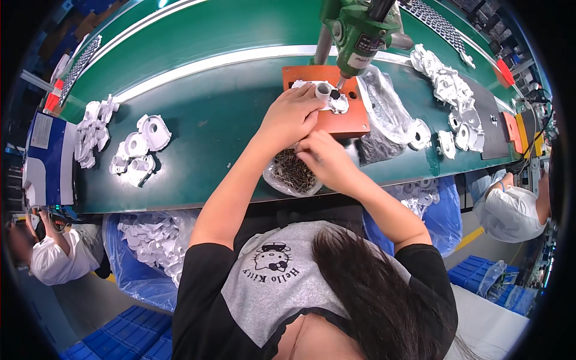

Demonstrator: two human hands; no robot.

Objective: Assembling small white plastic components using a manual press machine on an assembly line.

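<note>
My left hand (292,117) lies over a white plastic housing (339,105) with a round tube, its fingers closed on the near left side. The housing sits on an orange fixture block (294,75), under the tip of a green bench-mounted driver press (366,36). Closer to me, my right hand (329,159) has its fingers pinched together at the edge of a clear bag of small metal screws (291,174). Whatever is between those fingertips is hidden. A black round piece (335,94) shows beside the tube.
Loose white housings (135,144) lie left on the green bench (204,150), with more piled right (450,87). A clear plastic bag (384,114) is right of the fixture. Blue-lined bins (135,270) of white parts stand below the front edge. Other people sit at both sides.
</note>
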